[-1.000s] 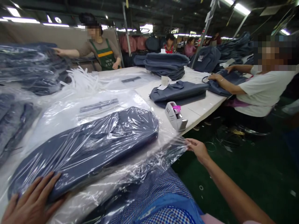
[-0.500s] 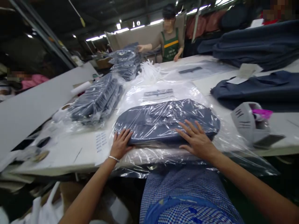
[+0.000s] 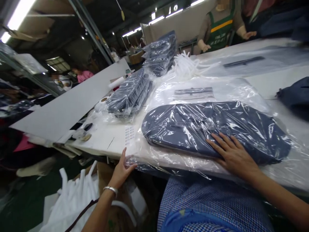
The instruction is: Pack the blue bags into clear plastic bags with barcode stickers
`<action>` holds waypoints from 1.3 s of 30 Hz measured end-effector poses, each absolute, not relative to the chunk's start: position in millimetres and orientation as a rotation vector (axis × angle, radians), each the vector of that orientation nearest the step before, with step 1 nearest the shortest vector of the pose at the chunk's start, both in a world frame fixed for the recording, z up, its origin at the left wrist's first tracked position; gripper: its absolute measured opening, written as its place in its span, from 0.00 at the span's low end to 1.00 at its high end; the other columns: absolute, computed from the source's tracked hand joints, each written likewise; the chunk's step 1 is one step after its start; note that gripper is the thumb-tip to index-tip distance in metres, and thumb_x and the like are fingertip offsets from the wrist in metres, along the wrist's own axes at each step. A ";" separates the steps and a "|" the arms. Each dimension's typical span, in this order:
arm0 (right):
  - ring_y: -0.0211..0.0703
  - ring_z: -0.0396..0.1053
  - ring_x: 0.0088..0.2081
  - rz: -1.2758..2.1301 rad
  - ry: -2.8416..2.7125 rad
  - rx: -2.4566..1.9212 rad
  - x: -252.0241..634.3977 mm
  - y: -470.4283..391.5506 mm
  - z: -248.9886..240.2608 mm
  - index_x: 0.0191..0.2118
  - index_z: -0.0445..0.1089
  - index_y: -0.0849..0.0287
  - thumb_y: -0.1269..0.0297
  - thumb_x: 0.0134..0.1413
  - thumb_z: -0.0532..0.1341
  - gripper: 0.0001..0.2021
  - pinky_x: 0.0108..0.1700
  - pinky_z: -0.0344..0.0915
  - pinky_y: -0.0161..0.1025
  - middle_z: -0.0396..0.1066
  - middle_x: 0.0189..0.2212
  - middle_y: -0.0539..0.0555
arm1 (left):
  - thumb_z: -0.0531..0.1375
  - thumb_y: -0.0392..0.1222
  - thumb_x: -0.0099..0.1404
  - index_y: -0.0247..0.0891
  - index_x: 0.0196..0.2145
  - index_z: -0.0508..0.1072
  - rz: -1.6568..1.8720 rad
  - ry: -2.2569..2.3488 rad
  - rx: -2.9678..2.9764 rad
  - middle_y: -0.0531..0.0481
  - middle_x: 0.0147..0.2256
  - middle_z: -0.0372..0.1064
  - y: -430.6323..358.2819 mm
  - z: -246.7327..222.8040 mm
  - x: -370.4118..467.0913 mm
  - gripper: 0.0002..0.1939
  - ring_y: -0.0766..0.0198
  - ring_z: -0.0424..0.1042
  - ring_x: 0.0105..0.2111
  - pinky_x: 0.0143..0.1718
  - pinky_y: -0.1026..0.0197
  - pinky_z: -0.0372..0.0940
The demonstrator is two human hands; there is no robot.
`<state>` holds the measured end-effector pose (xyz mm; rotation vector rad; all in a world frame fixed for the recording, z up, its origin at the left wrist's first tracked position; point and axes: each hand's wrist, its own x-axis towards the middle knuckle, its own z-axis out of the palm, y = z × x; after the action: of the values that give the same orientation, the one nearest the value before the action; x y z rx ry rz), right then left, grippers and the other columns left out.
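Note:
A folded dark blue garment [image 3: 183,129] in a clear plastic bag lies crosswise on the table in front of me. My right hand [image 3: 235,156] rests flat on its near side, fingers spread. At the table's front edge, my left hand [image 3: 122,170] is off the garment, with thumb and forefinger apart beside the bag's loose plastic edge [image 3: 149,167]. Whether it touches that plastic I cannot tell; its other fingers are partly hidden. Just beyond the garment is more clear plastic with a dark printed strip [image 3: 193,91]. A sheet of small printed labels [image 3: 129,133] lies left of the bag.
Bagged dark garments [image 3: 130,93] are stacked at the left, with another stack [image 3: 160,54] behind. White strips [image 3: 185,64] lie in a heap. A box of white foam tubes [image 3: 72,196] stands below the table. Across the table stands a co-worker in a green apron [image 3: 220,30].
My left hand has left the bagged garment and moved to the table's front edge. My right hand stays on the bag. The view has swung left; the co-worker's hand is off the far stack.

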<state>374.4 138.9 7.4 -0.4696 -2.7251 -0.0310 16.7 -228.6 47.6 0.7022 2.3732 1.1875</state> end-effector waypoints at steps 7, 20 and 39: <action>0.63 0.43 0.68 -0.029 -2.734 -0.489 373.7 138.9 6.7 0.69 0.45 0.48 0.58 0.58 0.56 0.35 0.65 0.43 0.64 0.41 0.70 0.53 | 0.69 0.53 0.51 0.33 0.31 0.78 1.383 2.327 0.387 0.54 0.17 0.65 -246.3 42.3 14.6 0.19 0.70 0.61 0.18 0.20 0.69 0.59; 0.61 0.42 0.68 0.015 -2.690 -0.474 372.5 139.5 2.9 0.69 0.43 0.46 0.54 0.61 0.52 0.33 0.65 0.42 0.65 0.42 0.70 0.52 | 0.70 0.43 0.53 0.45 0.58 0.65 1.684 1.735 0.156 0.42 0.57 0.66 -247.8 0.8 58.9 0.35 0.56 0.73 0.48 0.38 0.62 0.72; 0.61 0.43 0.68 0.001 -2.708 -0.497 373.0 139.2 2.4 0.69 0.43 0.47 0.55 0.60 0.53 0.34 0.65 0.41 0.64 0.41 0.70 0.53 | 0.69 0.50 0.53 0.32 0.45 0.74 1.913 2.191 0.207 0.44 0.37 0.77 -228.6 25.7 40.0 0.26 0.60 0.77 0.34 0.41 0.56 0.75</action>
<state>373.0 139.2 2.4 -0.4972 -2.7082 0.0011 40.0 -228.6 25.7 0.2066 2.1910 1.9134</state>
